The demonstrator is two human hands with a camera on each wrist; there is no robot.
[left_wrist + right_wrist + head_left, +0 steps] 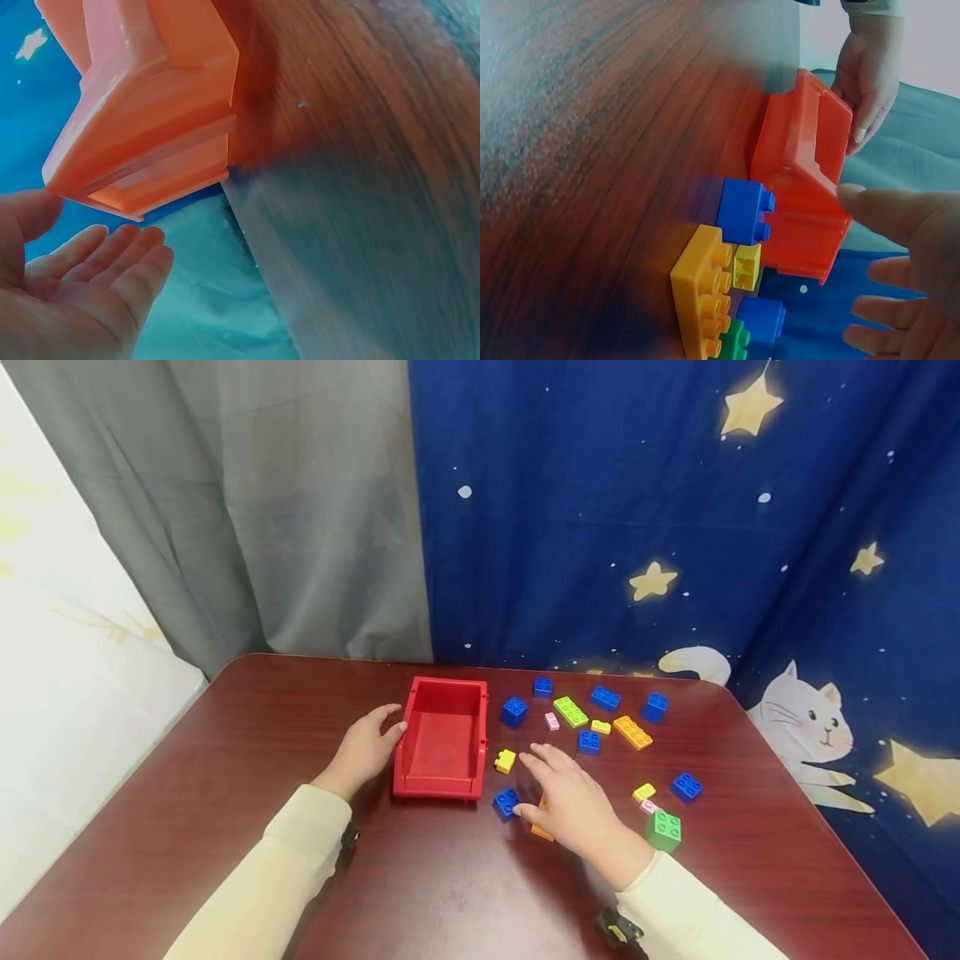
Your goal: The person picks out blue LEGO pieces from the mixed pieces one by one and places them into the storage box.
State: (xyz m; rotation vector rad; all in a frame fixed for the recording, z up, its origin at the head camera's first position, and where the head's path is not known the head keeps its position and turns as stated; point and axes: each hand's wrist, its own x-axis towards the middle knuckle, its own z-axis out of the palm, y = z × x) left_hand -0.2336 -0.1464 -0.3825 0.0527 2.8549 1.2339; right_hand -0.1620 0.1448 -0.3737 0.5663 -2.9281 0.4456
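A red open-topped bin (441,743) stands near the middle of the table. My left hand (363,747) is at its left side, thumb tip by the rim, fingers loosely extended in the left wrist view. My right hand (570,802) hovers with spread fingers over an orange brick (542,833), partly hidden beneath it. Just left of its thumb lies a blue brick (506,803), and a small yellow brick (505,761) sits between the bin and the fingertips. In the right wrist view nothing is between the right thumb and fingers, and the orange brick (697,289) lies on the table below.
Behind lie several more bricks: blue (514,712), lime green (571,712), pink (552,722) and orange (632,732). Right of my right hand are a green brick (663,831) and a blue brick (686,787). Curtains (562,527) hang behind the table's far edge.
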